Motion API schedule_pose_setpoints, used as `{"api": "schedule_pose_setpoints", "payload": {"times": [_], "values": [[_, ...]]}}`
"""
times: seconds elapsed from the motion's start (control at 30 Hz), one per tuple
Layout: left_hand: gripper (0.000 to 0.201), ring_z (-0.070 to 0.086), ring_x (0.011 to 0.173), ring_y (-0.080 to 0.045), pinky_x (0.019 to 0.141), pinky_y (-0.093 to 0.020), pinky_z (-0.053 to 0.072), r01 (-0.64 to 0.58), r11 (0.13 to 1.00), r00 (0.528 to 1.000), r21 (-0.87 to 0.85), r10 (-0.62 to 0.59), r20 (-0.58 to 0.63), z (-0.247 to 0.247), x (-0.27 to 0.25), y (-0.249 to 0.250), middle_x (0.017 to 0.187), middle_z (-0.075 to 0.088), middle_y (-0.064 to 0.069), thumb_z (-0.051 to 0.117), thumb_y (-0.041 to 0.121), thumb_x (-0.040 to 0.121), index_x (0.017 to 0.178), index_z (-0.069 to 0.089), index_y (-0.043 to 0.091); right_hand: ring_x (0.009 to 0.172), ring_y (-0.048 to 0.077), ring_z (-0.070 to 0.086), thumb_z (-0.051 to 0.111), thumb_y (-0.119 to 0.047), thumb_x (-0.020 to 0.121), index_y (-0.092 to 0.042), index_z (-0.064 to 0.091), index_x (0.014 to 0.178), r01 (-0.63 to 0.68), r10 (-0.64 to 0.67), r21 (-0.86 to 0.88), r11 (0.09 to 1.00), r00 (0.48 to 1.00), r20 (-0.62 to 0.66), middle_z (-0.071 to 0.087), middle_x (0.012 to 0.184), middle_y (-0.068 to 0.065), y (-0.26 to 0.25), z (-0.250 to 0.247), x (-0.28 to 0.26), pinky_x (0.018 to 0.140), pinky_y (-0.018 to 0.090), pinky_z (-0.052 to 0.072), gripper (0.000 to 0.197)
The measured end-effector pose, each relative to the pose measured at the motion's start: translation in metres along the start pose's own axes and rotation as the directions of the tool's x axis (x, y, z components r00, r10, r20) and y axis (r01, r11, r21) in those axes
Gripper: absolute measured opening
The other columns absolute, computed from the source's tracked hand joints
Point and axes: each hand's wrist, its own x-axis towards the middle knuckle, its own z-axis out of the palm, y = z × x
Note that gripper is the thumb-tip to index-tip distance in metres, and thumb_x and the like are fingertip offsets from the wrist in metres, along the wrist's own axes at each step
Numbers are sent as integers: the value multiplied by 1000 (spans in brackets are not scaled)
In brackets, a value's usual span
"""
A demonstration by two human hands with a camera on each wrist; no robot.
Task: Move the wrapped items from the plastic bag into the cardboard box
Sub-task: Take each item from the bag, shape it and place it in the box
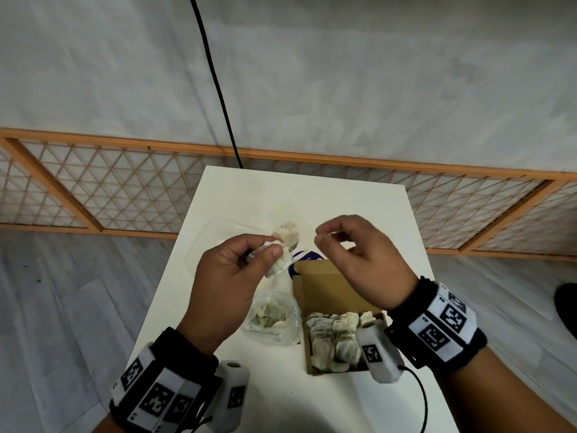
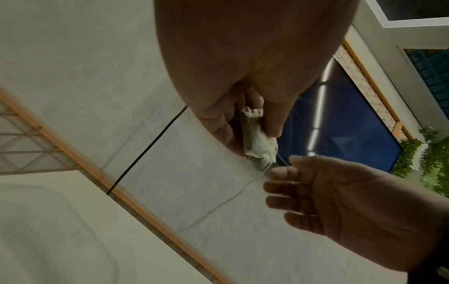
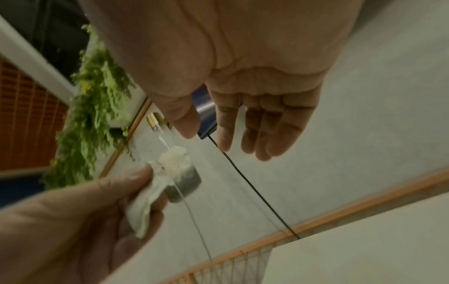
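Note:
My left hand [image 1: 269, 249] is raised above the white table [image 1: 359, 195] and pinches a crumpled pale wrapped item [image 1: 285, 237] between thumb and fingers; the left wrist view shows the item [image 2: 257, 138] with a thin thread trailing from it. My right hand [image 1: 327, 240] hovers just right of it, above the far end of the cardboard box [image 1: 315, 285], fingers loosely curled with nothing visibly in them [image 3: 209, 140]. The box holds several wrapped items [image 1: 334, 335]. The clear plastic bag [image 1: 274, 317] lies left of the box with a few items inside.
A clear plastic lid or tray [image 1: 215, 242] lies on the table's far left. A blue and white packet [image 1: 300, 257] sits behind the box. A black cable [image 1: 218, 89] hangs down to the table's far edge. An orange lattice fence [image 1: 125, 189] runs behind.

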Motion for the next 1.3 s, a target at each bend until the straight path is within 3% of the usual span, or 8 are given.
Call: {"api": "schedule_pose_setpoints", "payload": {"times": [0.1,0.23,0.37,0.63,0.77,0.9,1.07,1.3], "values": [[8,74,96,-17,89,-33,55,-11,1000,1000,7,11,21,1,-1,0,98,80,3,75,14,92,97,80,17,87,7,69,71,-37,94,-26,72,107,-8,6,207,978,1000,12,73,102,-8,-14,2,7,71,22,53,17],[7,73,90,-19,86,-36,56,-17,1000,999,21,16,38,2,-1,-1,94,79,1,76,17,92,97,80,18,77,33,71,79,-27,88,-16,72,97,22,-47,270,962,995,86,74,89,5,-19,12,13,68,40,59,16],[6,72,90,-19,85,-37,56,-15,1000,998,25,14,58,-3,-4,-2,95,79,0,75,17,92,95,79,19,74,38,69,75,-20,93,-9,71,90,9,-33,239,971,994,100,73,82,11,-14,19,18,69,44,58,12],[17,62,125,-4,98,-27,45,135,988,973,-74,-118,198,-6,-10,7,133,68,10,71,25,91,90,75,8,70,22,71,62,-14,98,-18,75,94,18,-28,145,989,997,65,75,79,-2,-7,23,12,73,42,60,14],[10,71,101,-27,93,-36,56,107,992,989,-61,-100,110,8,-8,8,106,78,-3,70,20,98,97,77,13,73,19,71,62,-17,97,-20,75,94,43,-51,145,989,997,53,75,77,-4,-14,27,4,74,42,59,15],[10,75,97,-15,83,-21,55,98,993,995,-59,-96,27,11,-6,9,99,80,0,69,15,96,99,78,12,68,11,66,61,-23,96,-23,72,91,65,-70,102,993,996,46,70,73,-9,-18,27,-1,68,35,56,12],[6,73,93,-9,87,-30,56,88,994,995,67,-91,34,9,-9,5,97,78,9,74,17,94,95,77,23,77,17,62,53,-27,95,-23,67,98,265,-281,-483,834,959,40,67,87,-7,-17,15,-1,67,36,49,15],[10,72,98,-15,89,-28,57,83,996,984,34,-87,157,9,-14,7,102,77,2,72,11,95,98,75,20,85,12,62,60,-24,99,-23,73,106,365,-391,-389,846,920,13,65,97,-7,-3,8,14,76,27,48,14]]}}
